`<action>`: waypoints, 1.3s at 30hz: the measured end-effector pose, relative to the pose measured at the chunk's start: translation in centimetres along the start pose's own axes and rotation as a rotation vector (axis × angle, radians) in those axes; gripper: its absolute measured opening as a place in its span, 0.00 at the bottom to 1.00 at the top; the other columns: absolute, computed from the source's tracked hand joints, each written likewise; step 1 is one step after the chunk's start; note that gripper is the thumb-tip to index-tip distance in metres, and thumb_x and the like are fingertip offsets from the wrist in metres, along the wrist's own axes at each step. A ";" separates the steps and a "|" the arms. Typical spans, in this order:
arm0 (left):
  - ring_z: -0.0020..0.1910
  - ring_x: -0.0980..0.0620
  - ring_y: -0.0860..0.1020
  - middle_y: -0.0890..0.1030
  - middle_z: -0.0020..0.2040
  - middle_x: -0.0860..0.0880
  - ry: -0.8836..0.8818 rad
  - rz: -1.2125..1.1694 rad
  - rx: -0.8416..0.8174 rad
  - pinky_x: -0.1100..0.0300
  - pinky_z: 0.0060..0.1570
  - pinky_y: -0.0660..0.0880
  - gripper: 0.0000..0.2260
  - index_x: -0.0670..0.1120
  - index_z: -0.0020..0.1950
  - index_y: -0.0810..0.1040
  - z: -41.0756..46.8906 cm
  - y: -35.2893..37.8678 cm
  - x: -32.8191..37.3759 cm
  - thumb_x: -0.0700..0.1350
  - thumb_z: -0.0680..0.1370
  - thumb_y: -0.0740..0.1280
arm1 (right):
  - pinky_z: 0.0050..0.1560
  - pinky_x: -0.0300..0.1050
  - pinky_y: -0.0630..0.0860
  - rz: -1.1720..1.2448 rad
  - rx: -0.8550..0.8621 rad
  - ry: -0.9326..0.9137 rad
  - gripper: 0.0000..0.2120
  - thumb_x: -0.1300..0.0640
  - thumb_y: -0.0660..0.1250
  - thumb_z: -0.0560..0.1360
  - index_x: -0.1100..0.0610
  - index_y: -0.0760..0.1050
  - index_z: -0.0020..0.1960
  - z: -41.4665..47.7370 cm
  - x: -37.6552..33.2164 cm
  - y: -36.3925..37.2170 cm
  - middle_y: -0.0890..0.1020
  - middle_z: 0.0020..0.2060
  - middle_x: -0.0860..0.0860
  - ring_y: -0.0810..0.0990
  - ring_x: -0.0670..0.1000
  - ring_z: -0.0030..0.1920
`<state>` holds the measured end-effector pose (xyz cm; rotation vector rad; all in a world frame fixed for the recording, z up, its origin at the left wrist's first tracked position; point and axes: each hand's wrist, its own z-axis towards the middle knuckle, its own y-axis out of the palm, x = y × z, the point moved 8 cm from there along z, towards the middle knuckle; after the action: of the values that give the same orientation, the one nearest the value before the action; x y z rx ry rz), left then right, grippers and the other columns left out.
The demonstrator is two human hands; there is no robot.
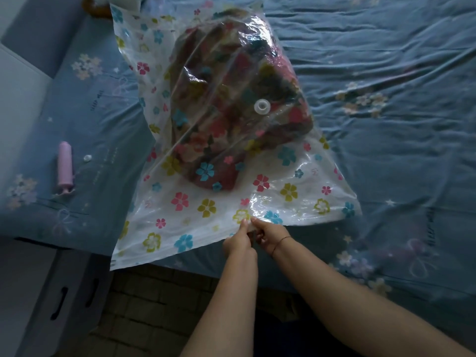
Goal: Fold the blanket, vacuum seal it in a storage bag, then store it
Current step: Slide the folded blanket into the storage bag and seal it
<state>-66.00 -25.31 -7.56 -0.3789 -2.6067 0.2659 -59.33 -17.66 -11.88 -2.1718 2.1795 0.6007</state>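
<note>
Where the storage bag [231, 191] ends, left hand [238, 244] and right hand [270, 237] both pinching its edge.

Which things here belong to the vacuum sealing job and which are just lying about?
Job: storage bag, folded blanket inside it, valve, pink hand pump, small white cap, left hand, right hand.
Lying about: bed sheet, grey box.

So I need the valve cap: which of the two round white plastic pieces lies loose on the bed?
The small cap beside the pink pump; the larger valve sits on the bag.
</note>
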 end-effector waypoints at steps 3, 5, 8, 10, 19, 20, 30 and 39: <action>0.31 0.53 0.74 0.78 0.35 0.47 -0.031 -0.040 -0.007 0.60 0.34 0.75 0.10 0.40 0.42 0.76 0.5 -0.4 0.3 0.43 0.72 0.76 | 0.17 0.31 0.63 -0.029 0.042 0.004 0.07 0.61 0.72 0.72 0.60 0.74 0.40 0.1 -1.4 -1.7 0.72 0.30 0.51 0.68 0.43 0.22; 0.30 0.54 0.74 0.78 0.35 0.47 -0.044 -0.019 0.008 0.62 0.30 0.73 0.11 0.39 0.42 0.77 1.0 -0.8 0.2 0.43 0.72 0.76 | 0.15 0.30 0.60 -0.011 0.040 -0.019 0.07 0.61 0.70 0.74 0.61 0.74 0.39 0.2 -2.6 -3.0 0.69 0.29 0.51 0.66 0.41 0.17; 0.32 0.54 0.74 0.78 0.37 0.46 -0.065 0.014 0.014 0.63 0.30 0.73 0.13 0.38 0.48 0.78 1.2 -1.0 -0.3 0.44 0.72 0.76 | 0.15 0.30 0.60 -0.009 0.069 -0.042 0.07 0.62 0.69 0.74 0.61 0.74 0.39 0.1 -4.2 -5.2 0.69 0.26 0.50 0.65 0.41 0.16; 0.34 0.52 0.77 0.79 0.39 0.46 -0.063 0.003 0.024 0.62 0.31 0.74 0.14 0.37 0.50 0.78 1.3 -0.9 -0.5 0.44 0.72 0.76 | 0.17 0.30 0.62 -0.016 0.088 -0.049 0.08 0.62 0.70 0.74 0.60 0.74 0.37 0.2 -4.5 -6.2 0.70 0.22 0.49 0.65 0.41 0.17; 0.48 0.43 0.82 0.82 0.51 0.42 -0.161 -0.153 -0.162 0.51 0.45 0.80 0.24 0.38 0.56 0.79 -2.4 5.8 -3.3 0.52 0.69 0.77 | 0.29 0.34 0.72 0.023 -0.007 -0.020 0.05 0.61 0.70 0.73 0.62 0.77 0.42 0.2 -4.9 -5.7 0.77 0.34 0.52 0.73 0.46 0.32; 0.47 0.44 0.81 0.82 0.49 0.42 -0.155 -0.132 -0.192 0.51 0.48 0.80 0.23 0.37 0.55 0.79 -2.6 6.7 -3.7 0.51 0.69 0.78 | 0.35 0.38 0.76 0.048 -0.010 -0.010 0.06 0.60 0.71 0.73 0.64 0.78 0.44 0.3 -4.8 -5.6 0.80 0.36 0.54 0.77 0.49 0.36; 0.36 0.50 0.77 0.77 0.37 0.46 -0.078 -0.035 -0.057 0.60 0.37 0.76 0.09 0.39 0.48 0.76 -2.8 6.9 -3.1 0.40 0.74 0.74 | 0.22 0.33 0.69 0.060 0.045 -0.032 0.07 0.63 0.73 0.71 0.62 0.75 0.38 0.7 -5.5 -6.5 0.75 0.27 0.52 0.71 0.45 0.25; 0.33 0.55 0.76 0.78 0.40 0.46 -0.076 -0.002 -0.027 0.66 0.32 0.74 0.11 0.37 0.51 0.78 -0.8 5.5 -3.1 0.41 0.73 0.75 | 0.18 0.30 0.63 0.046 0.117 -0.087 0.08 0.62 0.70 0.73 0.57 0.72 0.38 1.5 -9.9 -12.9 0.71 0.28 0.49 0.68 0.41 0.18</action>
<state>-61.79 -21.02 -9.60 -0.3827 -2.6878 0.2500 -46.86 -7.27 -14.00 -2.0056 2.1669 0.5427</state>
